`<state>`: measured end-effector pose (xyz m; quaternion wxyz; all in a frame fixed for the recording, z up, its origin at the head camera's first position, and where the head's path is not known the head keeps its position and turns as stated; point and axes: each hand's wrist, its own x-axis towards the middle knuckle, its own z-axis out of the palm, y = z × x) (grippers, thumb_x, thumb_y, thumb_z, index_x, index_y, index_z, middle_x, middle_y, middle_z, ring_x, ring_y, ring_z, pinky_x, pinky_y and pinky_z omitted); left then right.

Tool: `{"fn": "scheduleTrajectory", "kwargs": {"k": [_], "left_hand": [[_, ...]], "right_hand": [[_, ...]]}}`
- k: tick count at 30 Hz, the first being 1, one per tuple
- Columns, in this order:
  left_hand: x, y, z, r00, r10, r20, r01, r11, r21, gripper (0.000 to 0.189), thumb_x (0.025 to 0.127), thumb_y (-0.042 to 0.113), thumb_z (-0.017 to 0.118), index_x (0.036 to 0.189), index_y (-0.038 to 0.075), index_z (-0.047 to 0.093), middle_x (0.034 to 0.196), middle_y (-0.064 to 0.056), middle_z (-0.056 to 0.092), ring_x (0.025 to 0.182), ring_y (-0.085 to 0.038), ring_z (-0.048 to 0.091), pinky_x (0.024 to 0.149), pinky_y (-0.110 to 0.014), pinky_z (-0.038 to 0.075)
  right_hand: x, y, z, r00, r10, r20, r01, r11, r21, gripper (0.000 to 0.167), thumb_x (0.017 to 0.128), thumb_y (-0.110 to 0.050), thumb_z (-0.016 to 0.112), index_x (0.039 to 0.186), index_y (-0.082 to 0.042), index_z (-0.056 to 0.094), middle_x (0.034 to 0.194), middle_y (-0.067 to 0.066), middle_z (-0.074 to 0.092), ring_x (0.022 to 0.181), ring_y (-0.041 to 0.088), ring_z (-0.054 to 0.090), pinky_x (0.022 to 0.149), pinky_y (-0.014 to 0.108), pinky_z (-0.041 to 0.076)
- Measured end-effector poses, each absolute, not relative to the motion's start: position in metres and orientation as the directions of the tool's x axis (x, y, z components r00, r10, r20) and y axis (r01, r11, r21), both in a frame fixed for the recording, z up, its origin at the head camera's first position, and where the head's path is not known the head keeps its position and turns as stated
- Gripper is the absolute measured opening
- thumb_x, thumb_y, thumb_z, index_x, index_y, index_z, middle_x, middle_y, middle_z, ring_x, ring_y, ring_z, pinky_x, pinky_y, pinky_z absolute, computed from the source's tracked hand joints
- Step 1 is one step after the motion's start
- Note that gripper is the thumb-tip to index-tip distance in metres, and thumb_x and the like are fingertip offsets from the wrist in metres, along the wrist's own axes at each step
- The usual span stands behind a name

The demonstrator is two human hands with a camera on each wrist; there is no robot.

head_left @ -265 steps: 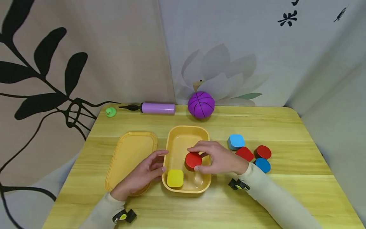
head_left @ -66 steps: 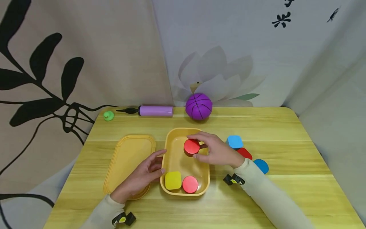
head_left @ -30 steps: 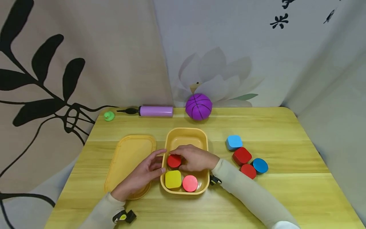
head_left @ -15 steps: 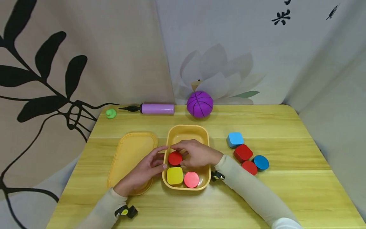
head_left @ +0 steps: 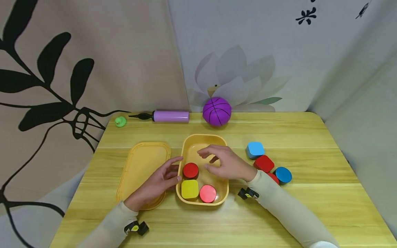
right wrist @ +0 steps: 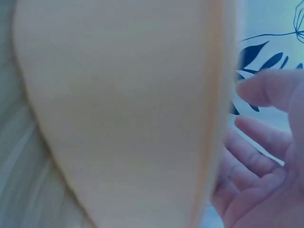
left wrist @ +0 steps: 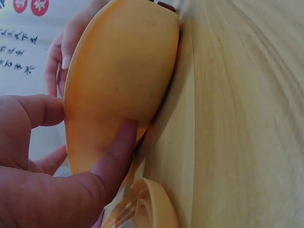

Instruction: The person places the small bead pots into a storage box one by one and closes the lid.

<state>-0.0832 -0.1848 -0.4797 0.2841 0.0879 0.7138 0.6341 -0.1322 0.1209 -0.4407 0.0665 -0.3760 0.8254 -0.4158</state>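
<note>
A yellow plastic box (head_left: 203,204) stands in the middle of the table. My left hand (head_left: 156,184) lies along its left wall with relaxed fingers; in the left wrist view the thumb (left wrist: 116,156) rests against the outer wall and a fingertip meets the rim. My right hand (head_left: 224,162) hovers over the box with loosely bent fingers and nothing between them. Inside, a red round block (head_left: 190,171) sits by the left wall, behind a yellow square block (head_left: 190,189). Beside the yellow one is a lighter red round block (head_left: 207,194). The right wrist view mostly shows the box wall (right wrist: 118,109).
Right of the box lie a blue square block (head_left: 255,150), a red square block (head_left: 264,163), a blue round block (head_left: 283,175) and a red round block (head_left: 274,178), partly behind the sleeve. A yellow lid (head_left: 145,168) lies left. Behind: green duck (head_left: 120,121), purple pump (head_left: 170,116), purple ball (head_left: 217,111).
My right hand set one red round block at the box's near right, then a second by the left wall. It has let go and moved up and right. The left hand stayed at the wall.
</note>
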Motion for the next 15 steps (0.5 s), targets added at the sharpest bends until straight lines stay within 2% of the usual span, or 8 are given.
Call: {"fn": "scheduleTrajectory", "kwargs": {"k": [6,9,15], "left_hand": [[-0.082,-0.185,-0.481,-0.833,0.477,-0.279,-0.216,0.184,0.959,0.069,0.106,0.018,0.066,0.165,0.031,0.031,0.16,-0.021,0.043,0.142,-0.038,0.052,0.1,-0.039,0.06],[-0.081,-0.185,-0.481,-0.839,0.467,-0.279,-0.213,0.19,0.958,0.07,0.106,0.018,0.066,0.165,0.031,0.032,0.159,-0.021,0.043,0.141,-0.037,0.052,0.099,-0.039,0.06],[-0.081,-0.185,-0.481,-0.845,0.454,-0.282,-0.211,0.2,0.957,0.071,0.105,0.02,0.068,0.165,0.029,0.031,0.158,-0.02,0.044,0.14,-0.036,0.053,0.1,-0.039,0.06]], "right_hand": [[-0.124,0.152,-0.436,-0.765,-0.593,0.252,-0.53,0.359,-0.768,0.037,0.099,-0.015,0.073,0.135,-0.006,0.067,0.124,0.011,0.074,0.113,0.028,0.071,0.087,0.033,0.063],[-0.122,0.169,-0.433,-0.782,-0.559,0.277,-0.528,0.356,-0.771,0.035,0.099,-0.012,0.073,0.134,-0.009,0.068,0.123,0.011,0.074,0.113,0.026,0.071,0.087,0.033,0.063],[-0.119,0.203,-0.43,-0.817,-0.485,0.311,-0.525,0.402,-0.75,0.035,0.098,-0.008,0.074,0.132,-0.015,0.07,0.125,0.003,0.074,0.11,0.016,0.072,0.083,0.03,0.063]]}}
